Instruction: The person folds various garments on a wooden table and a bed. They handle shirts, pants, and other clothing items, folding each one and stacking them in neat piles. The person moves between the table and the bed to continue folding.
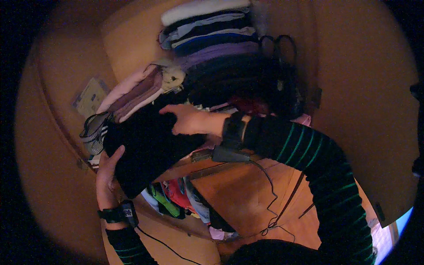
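A dark folded garment (142, 149), nearly black, lies tilted between my two hands over the front of a wooden wardrobe shelf. My left hand (110, 172) grips its left edge, thumb on top and the other fingers hidden below. At the far right side of the cloth is my right hand (195, 120), thumb and forefinger spread against the fabric; its remaining fingers cannot be made out. Just beyond the garment sits a pile of folded pink clothes (135, 87). Dark folded clothes (232, 79) are stacked behind my right hand.
Folded towels or clothes (208, 26) rise at the back. A striped item (94, 132) sits at the shelf's left end. Below, colourful clothes (172, 195) fill a lower compartment. A wooden door (367, 99) stands at right. Cables (273, 192) hang from wrist-worn devices.
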Demonstrator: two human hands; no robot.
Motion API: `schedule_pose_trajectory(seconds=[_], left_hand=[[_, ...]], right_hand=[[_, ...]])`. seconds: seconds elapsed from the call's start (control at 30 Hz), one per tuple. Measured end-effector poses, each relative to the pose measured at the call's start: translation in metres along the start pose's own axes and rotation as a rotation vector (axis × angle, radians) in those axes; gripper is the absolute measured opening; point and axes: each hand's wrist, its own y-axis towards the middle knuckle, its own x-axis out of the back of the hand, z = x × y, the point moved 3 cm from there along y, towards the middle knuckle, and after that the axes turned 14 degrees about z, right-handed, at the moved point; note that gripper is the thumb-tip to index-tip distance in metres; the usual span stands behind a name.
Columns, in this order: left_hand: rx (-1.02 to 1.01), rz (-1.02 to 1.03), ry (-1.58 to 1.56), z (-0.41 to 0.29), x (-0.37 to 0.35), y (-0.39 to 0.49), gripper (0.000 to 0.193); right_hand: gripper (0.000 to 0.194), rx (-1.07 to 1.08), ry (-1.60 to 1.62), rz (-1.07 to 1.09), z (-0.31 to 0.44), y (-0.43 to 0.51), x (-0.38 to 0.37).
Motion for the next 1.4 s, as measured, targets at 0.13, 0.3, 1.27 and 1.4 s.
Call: schedule_pose_trajectory(seconds=[0.13, 0.3, 1.27, 1.4], left_hand=[[0.064, 0.053, 0.105, -0.003, -0.008, 0.014, 0.051], [-0.037, -0.005, -0.032, -0.015, -0.014, 0.009, 0.049], [-1.685, -0.848, 0.526, -0.306, -0.165, 0.267, 0.08], [-0.909, -0.311, 0.873, -0.293, -0.2, 0.359, 0.077]], right_hand=[[0.064, 0.187, -0.44, -0.237, 0.03, -0.008, -0.006], [0.04, 0.545, -0.801, -0.441, 0.08, -0.022, 0.012], [0.075, 0.737, -1.255, -1.292, 0.125, -0.067, 0.342], [0.053, 0.121, -1.172, -1.216, 0.038, -0.008, 0.419]])
